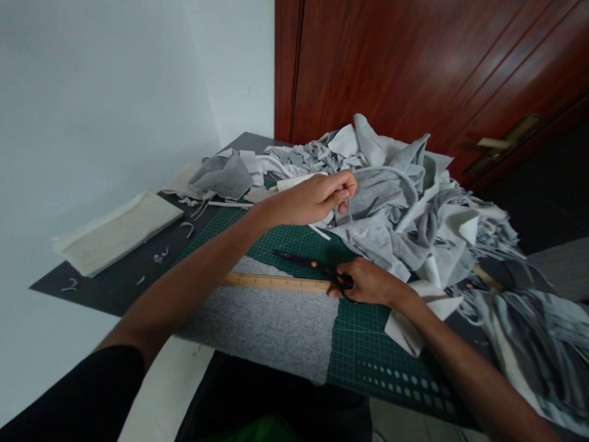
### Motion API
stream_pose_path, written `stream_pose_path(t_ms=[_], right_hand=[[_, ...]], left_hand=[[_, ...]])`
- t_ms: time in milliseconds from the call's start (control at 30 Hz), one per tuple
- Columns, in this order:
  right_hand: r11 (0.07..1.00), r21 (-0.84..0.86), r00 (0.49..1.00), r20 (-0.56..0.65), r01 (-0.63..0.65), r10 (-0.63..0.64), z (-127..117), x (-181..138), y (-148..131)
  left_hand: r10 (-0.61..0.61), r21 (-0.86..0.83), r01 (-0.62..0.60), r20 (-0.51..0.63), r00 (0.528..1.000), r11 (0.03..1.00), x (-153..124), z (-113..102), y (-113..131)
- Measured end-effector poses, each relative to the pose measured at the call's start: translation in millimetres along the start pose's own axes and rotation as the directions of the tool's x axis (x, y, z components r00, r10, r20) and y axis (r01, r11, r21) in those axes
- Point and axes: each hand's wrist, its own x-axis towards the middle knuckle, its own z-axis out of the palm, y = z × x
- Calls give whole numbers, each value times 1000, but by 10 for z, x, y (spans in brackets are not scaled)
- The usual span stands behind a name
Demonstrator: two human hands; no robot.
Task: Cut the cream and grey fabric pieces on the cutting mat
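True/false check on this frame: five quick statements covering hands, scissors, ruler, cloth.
1. The right hand holds black scissors. True.
2. The left hand lies flat on the ruler. False: it grips fabric at the cloth pile.
3. The cutting mat is green. True.
4. The ruler is metal. False: it looks wooden.
5. A folded pale cloth lies right of the cloth pile. False: it lies far left, near the wall.
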Motion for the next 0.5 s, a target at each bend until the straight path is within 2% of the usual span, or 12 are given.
stream_pose_path(t_ms=[167,300,500], right_hand=[[999,9,998,-30,-46,46,-34,33,196],[998,46,999,-16,-51,52,-69,42,304],[991,129,999,-12,-28,30,-61,66,367]], left_hand=[[-9,135,28,-137,991,990,7,-52,-150],[-63,267,127,-236,970,955,-9,-134,-249],[-156,415,240,-227,961,878,-12,-192,-363]])
